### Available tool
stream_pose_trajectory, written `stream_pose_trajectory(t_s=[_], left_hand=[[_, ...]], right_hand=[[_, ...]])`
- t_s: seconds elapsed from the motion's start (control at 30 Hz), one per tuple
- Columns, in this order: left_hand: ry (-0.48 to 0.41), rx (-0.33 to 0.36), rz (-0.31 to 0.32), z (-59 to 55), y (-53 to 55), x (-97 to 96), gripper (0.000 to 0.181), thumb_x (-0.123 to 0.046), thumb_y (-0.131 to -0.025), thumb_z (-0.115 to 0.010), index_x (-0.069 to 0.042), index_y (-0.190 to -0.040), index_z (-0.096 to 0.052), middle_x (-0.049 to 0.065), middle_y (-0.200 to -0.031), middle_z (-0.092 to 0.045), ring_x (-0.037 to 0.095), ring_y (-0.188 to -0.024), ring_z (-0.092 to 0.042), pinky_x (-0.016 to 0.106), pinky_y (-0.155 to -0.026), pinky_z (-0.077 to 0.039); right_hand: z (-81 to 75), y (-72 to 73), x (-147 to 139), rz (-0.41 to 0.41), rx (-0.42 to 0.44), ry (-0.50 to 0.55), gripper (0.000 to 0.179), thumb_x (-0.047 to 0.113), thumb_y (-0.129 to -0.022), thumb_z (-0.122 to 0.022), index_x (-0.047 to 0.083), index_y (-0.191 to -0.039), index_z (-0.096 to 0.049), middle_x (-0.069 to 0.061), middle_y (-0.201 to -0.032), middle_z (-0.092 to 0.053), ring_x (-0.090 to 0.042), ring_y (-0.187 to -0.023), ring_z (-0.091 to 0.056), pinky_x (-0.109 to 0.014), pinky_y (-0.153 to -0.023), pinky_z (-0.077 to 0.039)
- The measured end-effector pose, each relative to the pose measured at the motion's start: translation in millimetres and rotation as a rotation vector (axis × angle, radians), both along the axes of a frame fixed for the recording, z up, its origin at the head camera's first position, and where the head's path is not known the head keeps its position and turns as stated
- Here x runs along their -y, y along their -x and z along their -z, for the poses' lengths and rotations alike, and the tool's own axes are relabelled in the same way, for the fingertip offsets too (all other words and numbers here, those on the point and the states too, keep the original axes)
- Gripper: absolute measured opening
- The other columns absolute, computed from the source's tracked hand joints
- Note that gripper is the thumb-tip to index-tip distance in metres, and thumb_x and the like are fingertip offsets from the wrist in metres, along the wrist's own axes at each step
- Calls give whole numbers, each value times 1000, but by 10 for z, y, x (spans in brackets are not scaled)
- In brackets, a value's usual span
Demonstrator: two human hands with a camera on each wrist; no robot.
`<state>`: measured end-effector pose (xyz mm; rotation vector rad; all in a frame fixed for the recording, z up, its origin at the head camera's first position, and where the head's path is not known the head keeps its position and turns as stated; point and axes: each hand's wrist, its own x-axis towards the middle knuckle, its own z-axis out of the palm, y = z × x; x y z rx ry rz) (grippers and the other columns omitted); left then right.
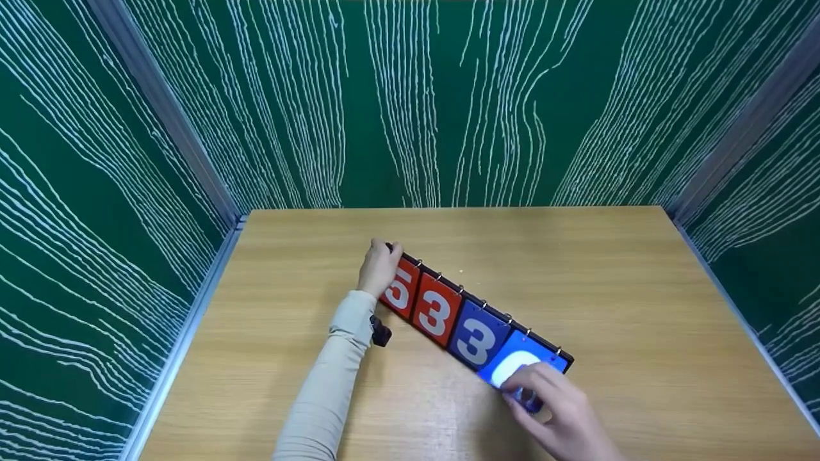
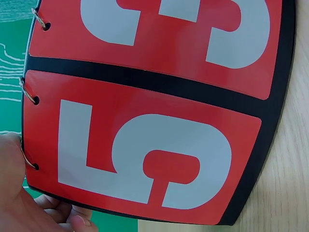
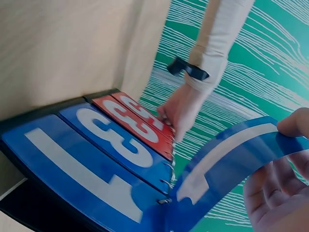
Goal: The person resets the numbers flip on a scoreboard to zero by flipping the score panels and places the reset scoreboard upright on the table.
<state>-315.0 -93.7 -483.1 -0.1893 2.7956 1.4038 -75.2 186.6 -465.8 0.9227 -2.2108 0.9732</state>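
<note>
Green walls (image 1: 391, 173) streaked with white wavy lines enclosed a pale wooden table (image 1: 301, 250), whose far edge ran straight along the back wall, with grey metal posts (image 1: 170, 115) rising at the two far corners. Set aslant near the middle, the flip scoreboard (image 1: 456, 318) stayed well apart from the far and side edges, leaving bare wood to its left, to its right and beyond its ringed upper side. From its left end it bore a red 5, a red 3 and a blue 3, with another blue place last. At the left end, the left hand (image 1: 379, 267) gripped the corner, its fingers curled beneath the black backing, and a dark device (image 1: 381, 331) sat on that wrist. The right hand (image 1: 557, 406), at the other end, was closed in a pinch, thumb over and fingers under the free end of a blue card (image 3: 224, 157). That card curved up from its ring, apart from the blue 1 (image 3: 82, 171) lying on the board; the numeral on the lifted card could not be told.
</note>
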Motion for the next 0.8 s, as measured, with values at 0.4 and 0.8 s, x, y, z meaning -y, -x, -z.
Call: stream_pose_trajectory(t_s=[0.4, 0.8], left_hand=[[-43, 46, -1, 3, -11, -8, 49, -41, -106, -40, 1, -132, -43, 17, -118, -56, 27, -108, -54, 43, -102, -47], [-11, 0, 6, 8, -22, 4, 42, -38, -107, -41, 1, -120, -47, 13, -103, -55, 26, -95, -54, 41, -92, -48]], right_hand=[[410, -84, 61, 75, -56, -339, 42, 19, -64, -90, 22, -100, -70, 10, -96, -66, -6, -84, -61, -20, -76, -51], [826, -6, -32, 126, -194, -565, 17, 34, -99, -62, 17, -98, -68, 4, -89, -66, -13, -80, -57, -29, -70, -51]])
